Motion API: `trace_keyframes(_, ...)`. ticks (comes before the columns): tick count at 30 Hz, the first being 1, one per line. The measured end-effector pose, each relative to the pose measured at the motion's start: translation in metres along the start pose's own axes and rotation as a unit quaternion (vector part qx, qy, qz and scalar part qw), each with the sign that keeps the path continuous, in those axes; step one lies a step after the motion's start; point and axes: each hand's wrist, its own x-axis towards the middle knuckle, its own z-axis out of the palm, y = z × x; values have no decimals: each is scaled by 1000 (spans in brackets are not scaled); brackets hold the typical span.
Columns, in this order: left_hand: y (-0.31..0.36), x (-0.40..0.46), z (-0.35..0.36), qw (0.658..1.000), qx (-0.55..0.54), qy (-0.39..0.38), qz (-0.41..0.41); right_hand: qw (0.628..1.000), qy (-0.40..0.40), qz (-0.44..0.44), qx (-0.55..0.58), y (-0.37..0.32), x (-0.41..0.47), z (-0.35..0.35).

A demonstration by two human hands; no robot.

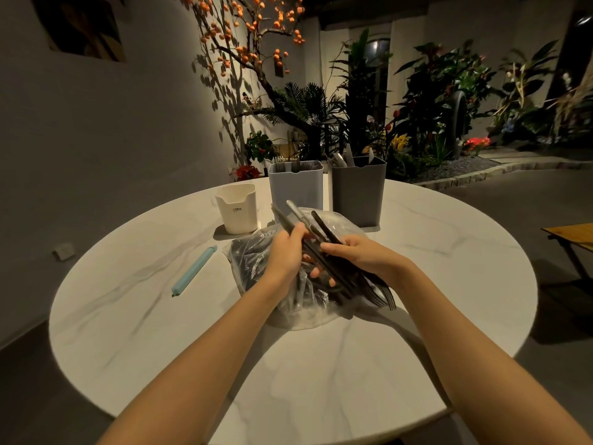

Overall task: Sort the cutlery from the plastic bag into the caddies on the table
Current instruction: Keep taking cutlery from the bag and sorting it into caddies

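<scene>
Both hands (321, 255) around cutlery (324, 248) above bag (253, 268), mid-table (449, 252).

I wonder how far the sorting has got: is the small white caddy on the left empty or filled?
Cannot tell. Nothing sticks up above the white caddy's rim, unlike the forks in the light grey caddy, but its inside is hidden.

I see both hands, left hand (286, 252) and right hand (356, 255), gripping dark forks (324, 252) above the plastic bag (256, 268).
</scene>
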Motion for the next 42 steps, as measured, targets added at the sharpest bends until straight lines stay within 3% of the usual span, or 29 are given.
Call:
trace_keyframes(4, 6, 6, -6, 991, -72, 106, 32, 999, 28, 22, -3, 3, 3, -7)
trace_keyframes(8, 14, 1, -10, 969, -230, 68, 54, 1000, 8, -5, 26, 4, 3, -10)
trace_keyframes(11, 22, 0, -9, 960, -260, 51, 90, 999, -3, -32, 27, 6, 3, -11)
trace_keyframes(16, 28, -2, -11, 976, -103, 49, 183, 999, -20, -39, 21, 5, 5, -10)
trace_keyframes(21, 17, 1, -13, 954, 79, -7, 291, 996, -50, -50, 46, 8, 7, -13)
trace_keyframes(23, 10, 5, -14, 926, 175, -17, 333, 994, -74, -61, 59, 7, 7, -14)
trace_keyframes(27, 1, 8, -14, 826, 368, 40, 425, 990, -107, -70, 55, 3, 0, -12)
trace_keyframes(32, -1, 11, -17, 783, 422, -57, 454, 985, -123, -71, 96, 4, 0, -13)
trace_keyframes(35, -2, 13, -19, 778, 435, -58, 448, 986, -75, -54, 139, 7, 3, -13)
trace_keyframes(38, -2, 14, -22, 788, 430, -39, 439, 977, -6, -2, 213, 9, 4, -15)
trace_keyframes(42, 0, 12, -22, 822, 396, -7, 409, 964, 22, 29, 265, 8, 4, -14)
